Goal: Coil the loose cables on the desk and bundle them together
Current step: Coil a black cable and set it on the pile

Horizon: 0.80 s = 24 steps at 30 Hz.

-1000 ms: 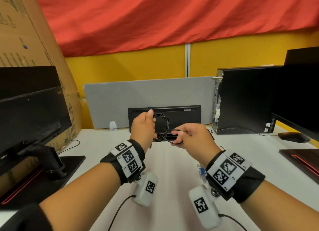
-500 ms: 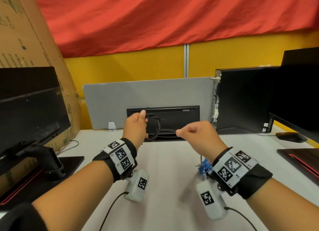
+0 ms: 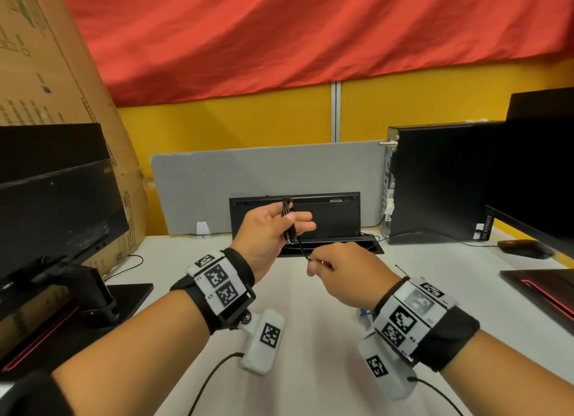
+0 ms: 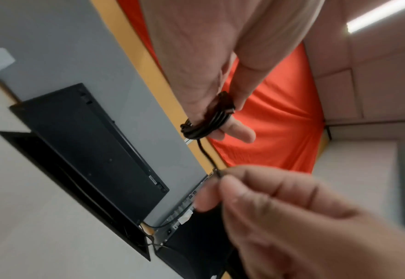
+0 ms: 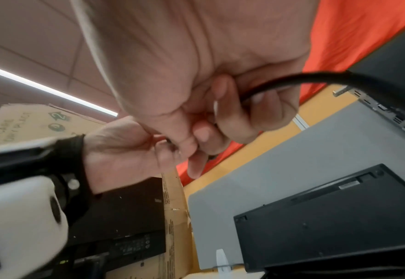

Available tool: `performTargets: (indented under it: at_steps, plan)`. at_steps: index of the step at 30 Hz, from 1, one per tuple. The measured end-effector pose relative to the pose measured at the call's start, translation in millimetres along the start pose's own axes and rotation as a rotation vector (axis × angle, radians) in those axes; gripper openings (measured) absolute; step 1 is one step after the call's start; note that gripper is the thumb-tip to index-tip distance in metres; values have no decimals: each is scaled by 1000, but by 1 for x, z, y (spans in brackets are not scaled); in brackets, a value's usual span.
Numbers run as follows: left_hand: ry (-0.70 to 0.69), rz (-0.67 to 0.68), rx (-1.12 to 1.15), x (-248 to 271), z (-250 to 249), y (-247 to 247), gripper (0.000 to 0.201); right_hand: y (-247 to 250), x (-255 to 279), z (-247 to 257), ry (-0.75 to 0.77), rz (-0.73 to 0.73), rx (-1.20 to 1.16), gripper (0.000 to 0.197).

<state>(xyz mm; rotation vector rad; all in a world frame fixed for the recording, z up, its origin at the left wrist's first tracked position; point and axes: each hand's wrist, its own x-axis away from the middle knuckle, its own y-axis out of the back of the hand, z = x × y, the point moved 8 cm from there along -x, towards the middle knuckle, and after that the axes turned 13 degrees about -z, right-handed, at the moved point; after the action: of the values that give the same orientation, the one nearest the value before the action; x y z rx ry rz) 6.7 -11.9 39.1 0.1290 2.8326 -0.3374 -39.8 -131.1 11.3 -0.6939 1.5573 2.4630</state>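
Observation:
My left hand [image 3: 298,221] pinches a small black cable coil [image 3: 287,220], squeezed flat, between thumb and fingers in front of the keyboard. The left wrist view shows the coil [image 4: 203,126] across the fingers under the thumb. A short tail [image 3: 302,249] drops from it to my right hand [image 3: 312,265], which pinches the tail just below and to the right. In the right wrist view the curled fingers [image 5: 263,113] also grip a thick black cable [image 5: 304,80]; whether it is the same one is unclear. A small blue item [image 3: 365,313] lies on the desk, half hidden under my right wrist.
A black keyboard [image 3: 326,220] leans upright on the grey divider [image 3: 248,179], behind an open cable slot [image 3: 357,248]. A monitor [image 3: 56,204] and cardboard box [image 3: 46,74] stand left. A desktop PC [image 3: 435,182], second monitor [image 3: 534,173] and mouse [image 3: 525,248] stand right.
The round loop in my left hand has been flattened into a tight bundle as the hand turned. My right hand moved down and closer, with a shorter tail between the hands.

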Motion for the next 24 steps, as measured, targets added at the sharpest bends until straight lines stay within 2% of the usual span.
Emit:
performTargets:
  at_steps: [5,9,11,13,16,21,24]
  plan:
    - [-116,107,-363,5,1,-10,19,27,1,25,133,-18,60,21]
    - [-240,201,-637,7,1,-20,23,45,-6,31,163,-10,132,21]
    - [-218,253,-673,11,4,-24,32,51,-12,32,185,-13,161,22]
    - [-125,294,-647,14,9,-27,38,56,-18,33,239,-42,219,20]
    - [38,307,-515,16,17,-27,30,65,-26,31,348,-156,385,16]
    - [5,289,-713,15,25,-21,28,62,-32,16,274,-234,521,17]
    - [67,263,-595,17,25,-22,35,55,-35,7,209,-264,469,17]
